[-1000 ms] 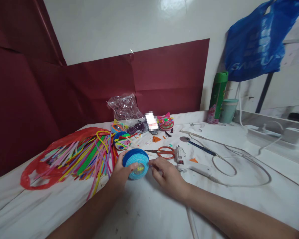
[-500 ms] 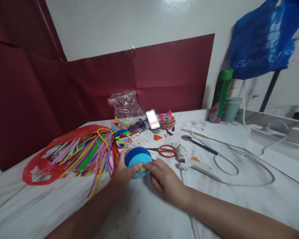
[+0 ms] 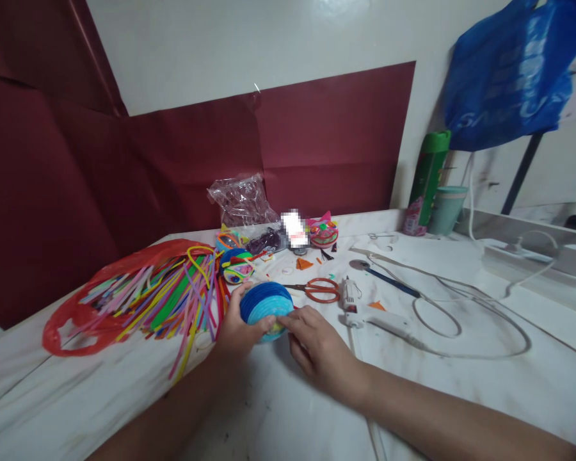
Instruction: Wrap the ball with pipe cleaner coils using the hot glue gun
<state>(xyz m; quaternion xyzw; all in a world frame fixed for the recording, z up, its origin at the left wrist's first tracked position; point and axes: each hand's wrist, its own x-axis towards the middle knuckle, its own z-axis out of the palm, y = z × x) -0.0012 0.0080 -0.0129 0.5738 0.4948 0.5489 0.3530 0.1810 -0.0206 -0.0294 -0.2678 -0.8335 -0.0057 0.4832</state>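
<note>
My left hand [image 3: 240, 326] is closed around the side of a round ball [image 3: 266, 299] wound in dark and light blue pipe cleaners, its thumb across the front. A small yellowish patch [image 3: 275, 328] shows low on the ball beside that thumb. My right hand [image 3: 321, 342] has its fingers pinched together against the ball's right side, by the yellowish patch; what lies between the fingertips is hidden. Just behind the ball are orange-handled scissors [image 3: 322, 290]. A white hot glue gun [image 3: 369, 317] rests to the right of my right hand.
Loose colourful pipe cleaners [image 3: 173, 298] lie on a red plastic bag [image 3: 57, 336] at left. Decorated balls [image 3: 237, 266] and a pink-eared one [image 3: 323, 232] stand behind, near a phone [image 3: 295, 229]. A dark-handled tool [image 3: 391, 282] and cable [image 3: 513, 349] lie right.
Both hands stay on the blue ball in almost the same pose. The camera view has shifted very slightly.
</note>
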